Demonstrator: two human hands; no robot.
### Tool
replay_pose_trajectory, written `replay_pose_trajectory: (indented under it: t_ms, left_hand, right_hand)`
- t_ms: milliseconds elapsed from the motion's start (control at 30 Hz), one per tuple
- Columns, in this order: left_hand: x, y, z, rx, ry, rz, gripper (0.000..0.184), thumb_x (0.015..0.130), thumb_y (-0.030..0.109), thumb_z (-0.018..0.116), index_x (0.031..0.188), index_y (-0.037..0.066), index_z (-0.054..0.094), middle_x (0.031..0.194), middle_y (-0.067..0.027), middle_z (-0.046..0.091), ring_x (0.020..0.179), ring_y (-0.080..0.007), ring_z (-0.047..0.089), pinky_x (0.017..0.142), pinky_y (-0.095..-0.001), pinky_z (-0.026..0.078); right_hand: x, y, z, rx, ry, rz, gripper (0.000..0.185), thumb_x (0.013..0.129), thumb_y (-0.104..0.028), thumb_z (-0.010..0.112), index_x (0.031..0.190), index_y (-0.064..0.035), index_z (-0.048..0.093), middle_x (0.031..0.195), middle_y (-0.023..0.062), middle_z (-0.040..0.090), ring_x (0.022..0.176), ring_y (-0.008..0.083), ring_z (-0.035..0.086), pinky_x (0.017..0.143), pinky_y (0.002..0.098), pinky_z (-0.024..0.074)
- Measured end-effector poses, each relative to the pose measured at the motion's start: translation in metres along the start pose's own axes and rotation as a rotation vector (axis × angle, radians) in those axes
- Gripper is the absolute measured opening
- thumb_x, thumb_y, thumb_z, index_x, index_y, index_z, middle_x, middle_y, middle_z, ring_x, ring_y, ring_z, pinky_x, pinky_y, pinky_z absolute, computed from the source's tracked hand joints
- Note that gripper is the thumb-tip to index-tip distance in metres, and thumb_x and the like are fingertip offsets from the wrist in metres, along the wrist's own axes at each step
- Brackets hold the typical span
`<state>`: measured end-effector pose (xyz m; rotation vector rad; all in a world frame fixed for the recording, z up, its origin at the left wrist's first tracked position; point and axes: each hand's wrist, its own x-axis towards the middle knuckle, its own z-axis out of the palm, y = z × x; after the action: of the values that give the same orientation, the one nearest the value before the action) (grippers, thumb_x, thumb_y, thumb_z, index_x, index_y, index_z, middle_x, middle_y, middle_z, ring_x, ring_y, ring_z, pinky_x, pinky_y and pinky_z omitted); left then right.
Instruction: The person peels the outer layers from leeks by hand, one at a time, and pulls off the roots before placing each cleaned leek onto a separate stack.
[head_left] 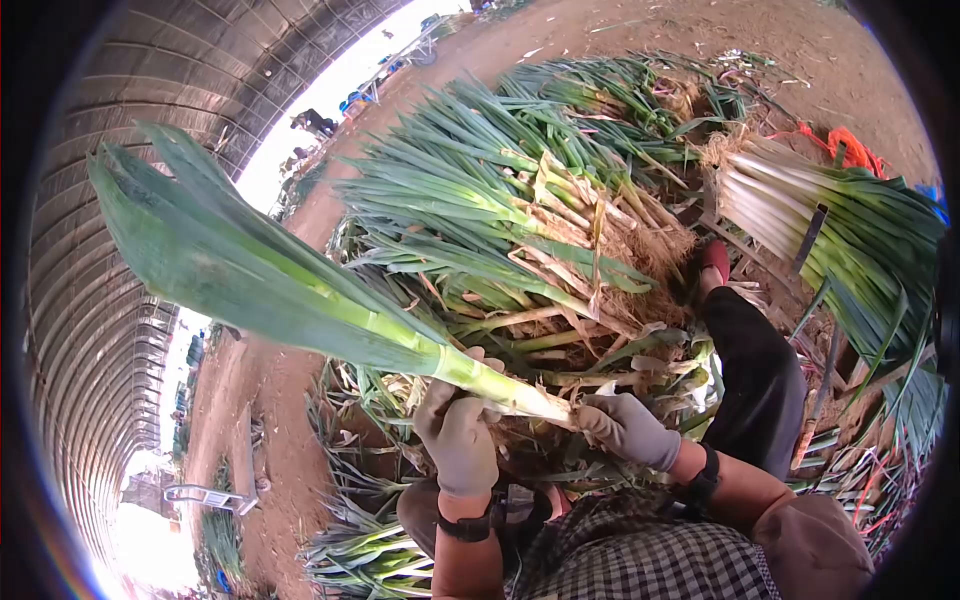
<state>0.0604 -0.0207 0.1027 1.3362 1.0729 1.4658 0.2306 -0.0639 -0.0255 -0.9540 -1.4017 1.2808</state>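
A large green onion [375, 325] slants across the view, its broad green leaves toward the upper left and its pale base toward my right hand. My left hand [460, 440], in a light grey glove, is wrapped round the pale green part of the stalk. In a matching glove, my right hand [630, 430] pinches the base end, where brownish skin shows; its fingertips partly hide that end. Beyond both hands lies a big heap of untrimmed green onions [480, 190] with brown roots and dry outer leaves. Peeled-off leaves [650, 370] lie close to my right hand.
At the right, cleaned white-stemmed green onions [780, 200] rest on a metal frame [812, 235] with upright bars. More green onions [370, 550] lie at the lower left. Orange twine [855, 150] is on the dirt floor [720, 25]. My dark-trousered leg [755, 375] stretches between heap and frame.
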Motion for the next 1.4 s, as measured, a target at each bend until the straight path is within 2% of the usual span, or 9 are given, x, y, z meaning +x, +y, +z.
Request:
replay_pose_trajectory:
  t_ms: [167, 233, 467, 900, 967, 1200, 1300, 1333, 1400]
  left_hand:
    - [-0.006, 0.001, 0.01, -0.374, 0.097, -0.091, 0.016, 0.09, 0.007, 0.056, 0.093, -0.006, 0.062, 0.078, -0.0092, 0.063, 0.063, -0.0118, 0.056, 0.055, -0.0242, 0.044]
    - [-0.009, -0.003, 0.001, 0.172, 0.065, -0.019, 0.017, 0.093, 0.01, 0.056, 0.087, -0.004, 0.06, 0.077, -0.0068, 0.061, 0.064, -0.012, 0.058, 0.056, -0.0246, 0.046]
    - [-0.002, -0.012, -0.01, 0.189, 0.057, 0.157, 0.014, 0.092, 0.007, 0.06, 0.091, -0.006, 0.062, 0.073, -0.006, 0.063, 0.059, -0.0119, 0.06, 0.057, -0.0246, 0.051]
    - [0.01, -0.021, -0.023, -0.155, -0.192, -0.512, 0.013, 0.092, 0.008, 0.052, 0.09, 0.001, 0.063, 0.066, 0.0001, 0.054, 0.054, -0.0063, 0.047, 0.048, -0.0243, 0.04]
    - [0.01, -0.021, -0.032, 0.367, -0.466, -0.206, 0.016, 0.094, 0.011, 0.051, 0.091, 0.003, 0.064, 0.068, 0.001, 0.054, 0.056, -0.0043, 0.047, 0.05, -0.0237, 0.041]
    - [-0.004, -0.138, -0.031, 0.663, -1.114, -0.284, 0.022, 0.086, 0.025, 0.061, 0.087, 0.003, 0.066, 0.081, -0.0031, 0.068, 0.075, -0.0202, 0.063, 0.072, -0.032, 0.052]
    - [-0.075, -0.281, -0.079, -0.24, -0.086, -0.623, 0.024, 0.089, 0.026, 0.058, 0.088, 0.004, 0.066, 0.082, -0.0037, 0.068, 0.077, -0.0219, 0.063, 0.073, -0.0324, 0.052]
    - [-0.053, -0.198, -0.058, -0.524, 0.291, -0.86, 0.02, 0.092, 0.023, 0.055, 0.093, 0.006, 0.065, 0.081, -0.0041, 0.068, 0.071, -0.0246, 0.063, 0.07, -0.0339, 0.053]
    - [-0.029, -0.143, -0.062, 0.742, -0.171, 0.15, 0.02, 0.095, 0.018, 0.05, 0.101, 0.005, 0.064, 0.078, -0.0051, 0.067, 0.064, -0.0216, 0.062, 0.063, -0.031, 0.052]
  right_hand:
    - [-0.001, -0.014, -0.003, -0.116, 0.058, -0.01, 0.059, 0.094, -0.057, 0.048, 0.093, 0.0004, 0.065, 0.061, 0.0095, 0.06, 0.058, 0.0188, 0.066, 0.053, 0.0313, 0.0468]
    - [-0.001, -0.016, -0.003, -0.183, 0.08, -0.03, 0.059, 0.095, -0.056, 0.047, 0.094, 0.0004, 0.065, 0.061, 0.0097, 0.061, 0.057, 0.019, 0.066, 0.053, 0.0307, 0.0469]
    - [0.0, -0.007, -0.006, 0.118, -0.088, 0.04, 0.062, 0.094, -0.06, 0.046, 0.083, -0.0011, 0.062, 0.058, 0.0023, 0.054, 0.052, 0.0112, 0.052, 0.049, 0.0271, 0.04]
    - [-0.011, 0.008, -0.006, 0.14, -0.175, 0.114, 0.066, 0.09, -0.067, 0.045, 0.079, -0.0041, 0.062, 0.061, 0.0007, 0.056, 0.053, 0.0097, 0.053, 0.049, 0.025, 0.0405]
    - [-0.01, 0.002, -0.01, 0.138, -0.219, 0.153, 0.066, 0.09, -0.067, 0.045, 0.08, -0.0037, 0.063, 0.062, 0.001, 0.056, 0.054, 0.0098, 0.054, 0.05, 0.0249, 0.0414]
    - [-0.012, -0.011, 0.003, 0.181, -0.291, 0.112, 0.062, 0.096, -0.056, 0.045, 0.089, 0.0003, 0.068, 0.058, 0.0065, 0.056, 0.05, 0.0157, 0.053, 0.051, 0.0297, 0.0447]
    - [-0.013, -0.012, 0.003, 0.039, -0.192, 0.027, 0.056, 0.097, -0.053, 0.045, 0.097, 0.0001, 0.065, 0.065, 0.0171, 0.059, 0.054, 0.0285, 0.058, 0.056, 0.0364, 0.0474]
    - [-0.013, -0.017, 0.0, -0.052, -0.132, -0.025, 0.054, 0.097, -0.051, 0.045, 0.098, -0.0014, 0.066, 0.066, 0.0194, 0.058, 0.056, 0.0323, 0.059, 0.055, 0.0381, 0.0476]
    - [-0.013, -0.025, -0.005, -0.143, -0.07, -0.066, 0.051, 0.098, -0.049, 0.045, 0.099, -0.0029, 0.067, 0.066, 0.0217, 0.058, 0.058, 0.036, 0.06, 0.055, 0.0397, 0.0477]
